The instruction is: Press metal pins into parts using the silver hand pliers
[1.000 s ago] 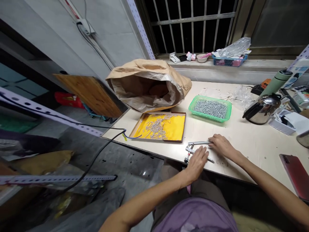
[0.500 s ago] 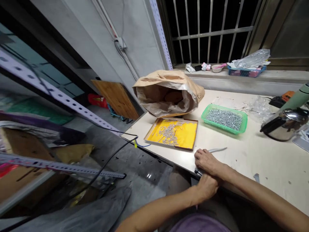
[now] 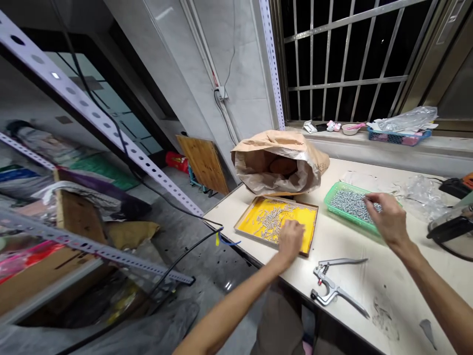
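My left hand reaches over the near right part of a shallow tray lined with yellow, its fingers bent down and pressed together. Small silver pin-like pieces lie scattered on the yellow lining. My right hand is at the right end of a green plastic basket, thumb and fingertips pinched. Many small silver metal pieces fill this basket. Whatever either hand pinches is too small to make out. Silver hand pliers with a C-shaped jaw and a spring lie on the table between my forearms, untouched.
A large open paper sack stands behind the tray. Crumpled clear plastic and a kettle are at the right. A black cable crosses at the table's left corner. A small grey piece lies at the lower right.
My hands have let go of the pliers, which now lie on the table with handles spread. The left hand has moved to the yellow tray, the right to the green basket. The view has shifted.
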`<state>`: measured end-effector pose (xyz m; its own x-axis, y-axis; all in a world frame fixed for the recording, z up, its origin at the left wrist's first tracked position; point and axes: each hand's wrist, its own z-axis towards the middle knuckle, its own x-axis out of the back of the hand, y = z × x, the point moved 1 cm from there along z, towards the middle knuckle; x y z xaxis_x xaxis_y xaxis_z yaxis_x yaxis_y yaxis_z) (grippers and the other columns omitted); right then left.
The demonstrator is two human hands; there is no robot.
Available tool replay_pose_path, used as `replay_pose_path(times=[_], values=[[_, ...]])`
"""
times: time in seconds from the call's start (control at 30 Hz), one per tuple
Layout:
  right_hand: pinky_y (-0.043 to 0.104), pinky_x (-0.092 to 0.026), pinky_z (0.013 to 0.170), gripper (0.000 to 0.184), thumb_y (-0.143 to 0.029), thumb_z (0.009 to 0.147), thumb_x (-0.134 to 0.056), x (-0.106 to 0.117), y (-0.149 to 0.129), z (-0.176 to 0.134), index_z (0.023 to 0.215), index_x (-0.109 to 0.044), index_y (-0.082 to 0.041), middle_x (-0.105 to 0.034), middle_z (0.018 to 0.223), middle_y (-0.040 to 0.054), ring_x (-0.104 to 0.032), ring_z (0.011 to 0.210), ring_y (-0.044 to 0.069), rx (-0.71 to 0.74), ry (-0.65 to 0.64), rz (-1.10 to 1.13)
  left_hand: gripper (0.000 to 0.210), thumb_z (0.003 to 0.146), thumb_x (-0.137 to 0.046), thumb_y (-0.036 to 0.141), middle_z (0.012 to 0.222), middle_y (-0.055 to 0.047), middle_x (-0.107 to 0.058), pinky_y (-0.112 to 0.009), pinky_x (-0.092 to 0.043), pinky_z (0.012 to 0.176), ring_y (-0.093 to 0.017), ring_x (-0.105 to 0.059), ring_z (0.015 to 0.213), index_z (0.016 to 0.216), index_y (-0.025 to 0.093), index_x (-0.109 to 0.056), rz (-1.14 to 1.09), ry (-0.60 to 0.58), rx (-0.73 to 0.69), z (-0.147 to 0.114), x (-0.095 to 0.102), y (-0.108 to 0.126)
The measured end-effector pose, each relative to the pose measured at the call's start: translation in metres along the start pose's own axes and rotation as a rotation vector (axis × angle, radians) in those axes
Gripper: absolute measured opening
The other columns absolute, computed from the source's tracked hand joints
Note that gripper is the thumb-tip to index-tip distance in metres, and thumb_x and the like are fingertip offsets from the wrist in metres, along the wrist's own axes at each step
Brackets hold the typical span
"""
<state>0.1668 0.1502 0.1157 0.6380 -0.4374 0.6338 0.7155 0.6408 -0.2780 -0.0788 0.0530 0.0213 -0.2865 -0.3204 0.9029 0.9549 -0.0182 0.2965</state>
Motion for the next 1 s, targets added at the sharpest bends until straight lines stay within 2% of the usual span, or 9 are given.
replay_pose_path(times=[0.1,0.2,0.33,0.43,0.53,0.63,0.77,0.87,1.0], values=[[0.038,-0.046,0.070,0.025,-0.024,0.085,-0.048,-0.007,0.044,-0.004,0.105,-0.061,-0.017,-0.066,0.087,0.0107,-0.059,0.081,0.026,-0.115,-0.234,-0.247,0.023,0.090,-0.046,0.022,0.096,-0.013,-0.060,-0.037,-0.042,0.080,-0.025,-0.049,0.095,0.090,0.014,-0.068,0.169,-0.134,0.233,0.042,0.016,-0.037],[0.040,-0.047,0.072,0.035,-0.023,0.085,-0.047,-0.013,0.048,-0.031,0.117,-0.057,-0.015,-0.066,0.093,0.0129,-0.059,0.084,0.028,-0.128,-0.366,-0.320,0.024,0.089,-0.045,0.018,0.098,-0.014,-0.061,-0.035,-0.040,0.080,-0.026,-0.048,0.098,0.088,0.011,-0.068,0.248,-0.273,0.277,0.057,0.016,-0.053],[0.039,-0.049,0.078,0.035,-0.028,0.091,-0.040,-0.010,0.001,-0.083,0.122,-0.054,-0.019,-0.065,0.097,0.0106,-0.059,0.091,0.026,-0.021,-0.435,-0.120,0.027,0.086,-0.041,0.011,0.100,-0.017,-0.062,-0.035,-0.040,0.081,-0.027,-0.050,0.100,0.092,0.008,-0.068,0.265,-0.338,0.284,0.058,0.006,-0.061],[0.034,-0.050,0.075,0.031,-0.028,0.094,-0.037,-0.004,-0.039,-0.121,0.115,-0.058,-0.021,-0.064,0.095,0.0088,-0.060,0.087,0.022,0.002,-0.558,0.039,0.032,0.085,-0.037,0.009,0.102,-0.019,-0.063,-0.037,-0.040,0.083,-0.029,-0.050,0.103,0.096,0.005,-0.067,0.283,-0.370,0.285,0.059,0.006,-0.066],[0.031,-0.048,0.070,0.025,-0.027,0.093,-0.040,0.002,-0.062,-0.150,0.105,-0.061,-0.020,-0.063,0.090,0.0080,-0.059,0.081,0.020,-0.022,-0.654,0.073,0.032,0.084,-0.038,0.008,0.102,-0.018,-0.064,-0.036,-0.041,0.085,-0.028,-0.053,0.104,0.095,0.007,-0.068,0.241,-0.349,0.278,0.058,0.013,-0.063],[0.030,-0.046,0.066,0.019,-0.027,0.090,-0.049,0.006,-0.070,-0.170,0.102,-0.061,-0.020,-0.060,0.088,0.0073,-0.057,0.077,0.019,-0.038,-0.688,0.034,0.023,0.080,-0.049,0.015,0.093,-0.011,-0.068,-0.030,-0.045,0.078,-0.022,-0.059,0.091,0.090,0.012,-0.069,-0.098,-0.360,0.285,0.041,0.021,-0.043],[0.029,-0.043,0.066,0.015,-0.023,0.087,-0.055,0.007,-0.073,-0.184,0.101,-0.061,-0.020,-0.059,0.087,0.0057,-0.055,0.077,0.018,-0.038,-0.676,-0.019,0.020,0.070,-0.061,0.028,0.071,-0.003,-0.066,-0.021,-0.042,0.054,-0.013,-0.057,0.061,0.081,0.012,-0.069,-0.643,-0.666,0.404,-0.014,0.018,-0.003],[0.029,-0.040,0.065,0.010,-0.021,0.088,-0.054,0.005,-0.077,-0.186,0.094,-0.061,-0.021,-0.058,0.083,0.0045,-0.053,0.077,0.018,-0.056,-0.677,-0.084,0.021,0.065,-0.064,0.030,0.058,0.001,-0.060,-0.018,-0.034,0.045,-0.007,-0.046,0.047,0.073,0.012,-0.067,-0.768,-0.818,0.539,-0.050,0.009,0.017],[0.030,-0.038,0.064,0.007,-0.020,0.087,-0.055,0.004,-0.082,-0.184,0.090,-0.061,-0.021,-0.058,0.084,0.0045,-0.052,0.079,0.019,-0.100,-0.747,-0.152,0.021,0.064,-0.064,0.032,0.048,0.005,-0.051,-0.018,-0.022,0.040,-0.005,-0.034,0.041,0.069,0.011,-0.066,-0.711,-0.857,0.632,-0.066,-0.002,0.025]])
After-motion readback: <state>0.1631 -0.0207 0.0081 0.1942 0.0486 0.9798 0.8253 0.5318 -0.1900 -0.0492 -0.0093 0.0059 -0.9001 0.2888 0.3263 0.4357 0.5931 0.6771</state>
